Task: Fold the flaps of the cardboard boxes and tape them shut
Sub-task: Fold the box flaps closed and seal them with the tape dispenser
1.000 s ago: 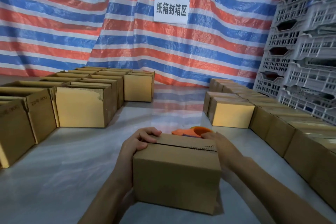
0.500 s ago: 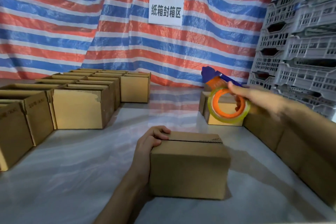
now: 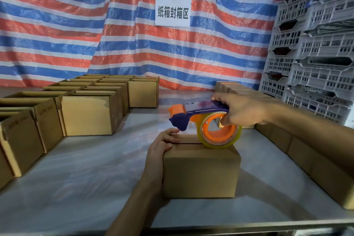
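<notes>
While left grip point(image 3: 162, 148) clasps cardboard box point(image 3: 201, 172), right grip point(image 3: 243, 110) clutches plastic tape dispenser point(image 3: 199, 109) with round roll point(image 3: 217, 142).

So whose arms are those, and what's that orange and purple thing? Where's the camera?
There is no machine here, just a person. The camera sits on their head and looks down, so you see their own two arms. The left hand grips the top edge of a cardboard box whose flaps are folded down. The right hand holds a tape dispenser, a tool carrying a roll of clear tape, right over the box's top. On the grey table stand open boxes on the left and more boxes on the right. Behind hangs a striped tarp.
</notes>
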